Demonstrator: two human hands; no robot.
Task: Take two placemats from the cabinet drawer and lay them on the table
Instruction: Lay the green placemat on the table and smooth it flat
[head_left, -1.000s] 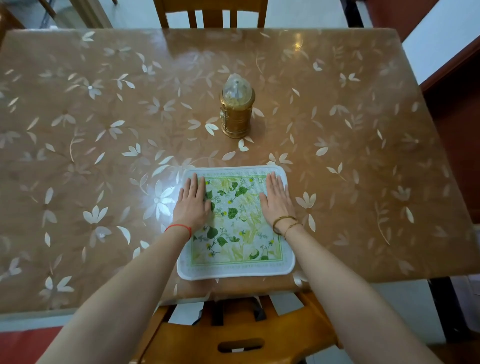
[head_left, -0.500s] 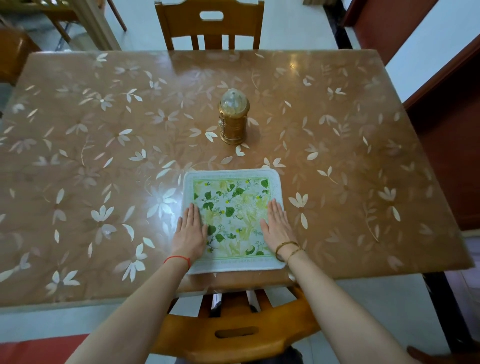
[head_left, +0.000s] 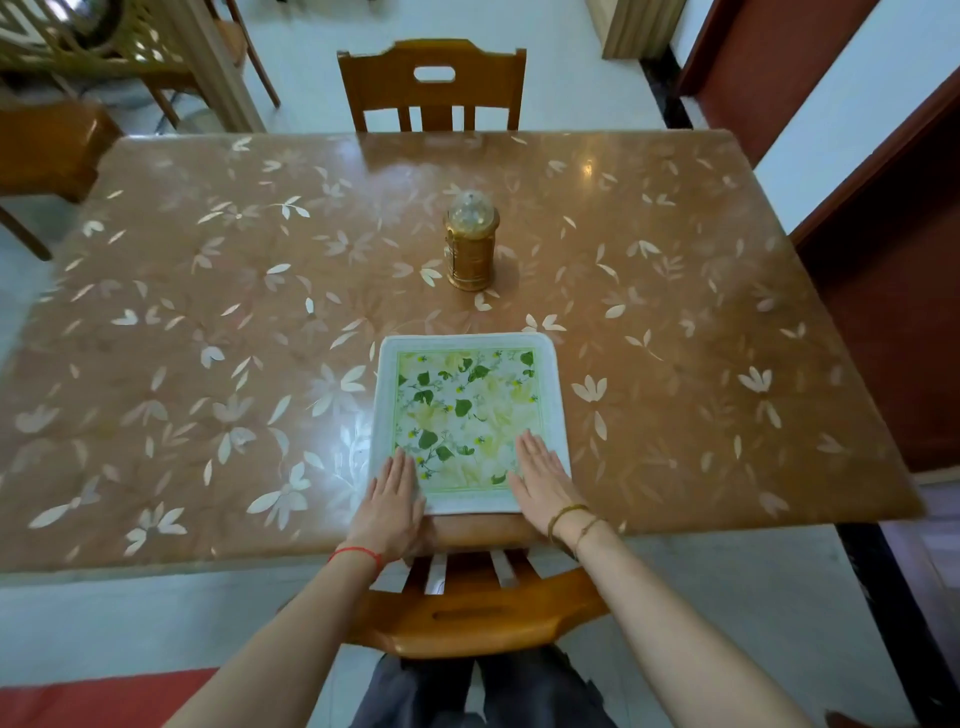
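Home dining room: floral-covered table (head_left: 208, 364) ringed by wooden chairs (head_left: 434, 85).

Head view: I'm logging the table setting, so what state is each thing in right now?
Placemat: flat on the table, near edge.
Left hand: open, palm down on the near left corner.
Right hand: open, palm down on the near right corner.
Gold jar: upright, lid on.
Near chair: pushed in.
Far chair: pushed in, empty.

We hold both arms stretched forward, our left hand (head_left: 390, 501) and right hand (head_left: 543, 480) flat, palms down, fingers straight and close together, near the table's front edge.
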